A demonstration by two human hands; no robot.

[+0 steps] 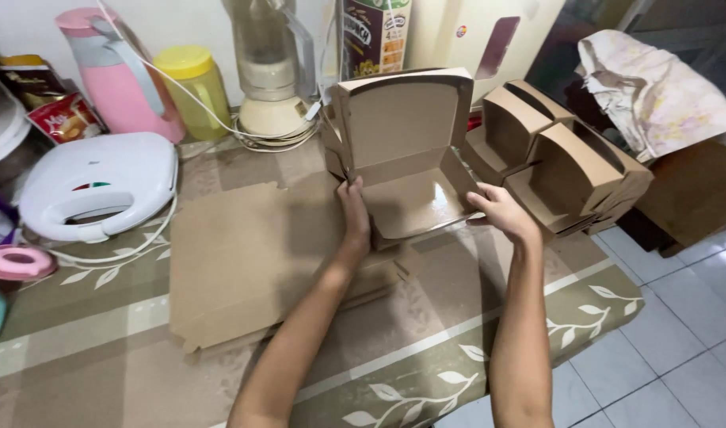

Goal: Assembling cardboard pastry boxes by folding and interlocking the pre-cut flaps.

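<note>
Head view: cardboard box [402, 158] sits at centre of the surface [101, 349], lid standing upright at 12 o'clock. Left hand [353, 212] grips the box's left wall, fingers clenched on the edge; right hand [501, 210] pinches the box's right front corner. Stack of flat cardboard sheets [244, 261] lies at 9 o'clock of the box, partly under the left forearm. Folded boxes [569, 166] nested at 3 o'clock, just beside. White sandwich maker [101, 186] further out at 9, pink jug [117, 71] & blender [272, 71] towards 11.
</note>
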